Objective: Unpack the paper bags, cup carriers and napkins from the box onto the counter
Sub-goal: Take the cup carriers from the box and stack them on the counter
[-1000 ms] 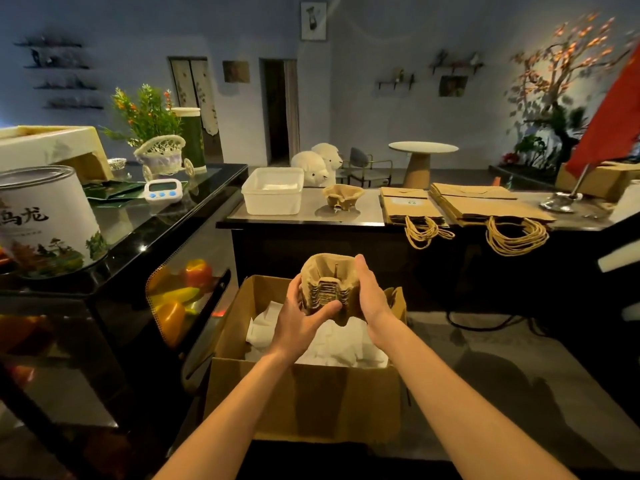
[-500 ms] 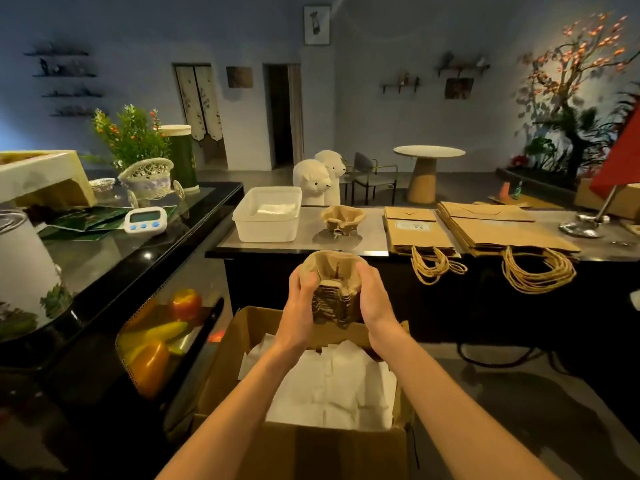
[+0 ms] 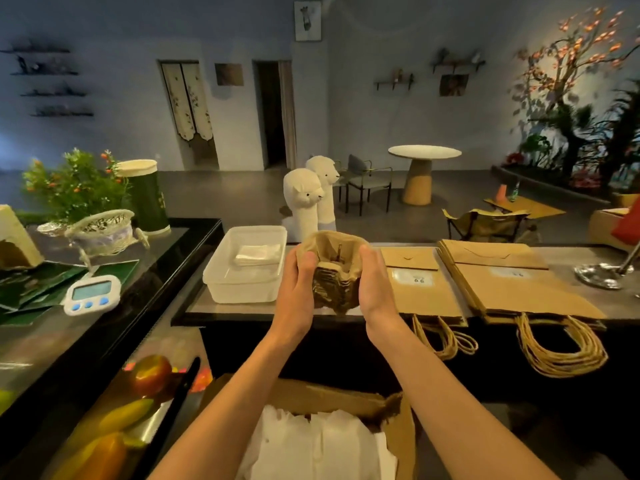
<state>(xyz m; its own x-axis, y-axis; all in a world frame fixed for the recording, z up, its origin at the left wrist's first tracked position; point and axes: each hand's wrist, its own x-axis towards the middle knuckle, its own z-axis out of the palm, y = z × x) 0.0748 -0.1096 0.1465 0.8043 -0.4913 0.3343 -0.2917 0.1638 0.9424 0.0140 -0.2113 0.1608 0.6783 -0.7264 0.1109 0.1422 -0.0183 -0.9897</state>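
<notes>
My left hand [image 3: 297, 284] and my right hand [image 3: 376, 284] hold a brown stack of pulp cup carriers [image 3: 332, 270] between them, over the grey counter [image 3: 349, 308], with the fingers wrapped round its sides. Earlier frames showed another cup carrier on the counter; the stack now hides that spot. Two flat piles of brown paper bags [image 3: 420, 284] [image 3: 512, 282] lie on the counter to the right, their twine handles hanging over the front edge. Below me the open cardboard box [image 3: 346, 400] holds white napkins [image 3: 311, 448].
A white plastic tub [image 3: 247, 268] with folded white napkins inside sits left of my hands. Left, a black glass counter [image 3: 166, 271] carries a digital timer [image 3: 91, 294], a basket, a plant and a green canister [image 3: 145, 197]. Two plush alpacas [image 3: 308, 199] stand behind the counter.
Both hands lifted the cup carrier stack out of the box and carried it up and forward over the counter. My view came closer to the counter.
</notes>
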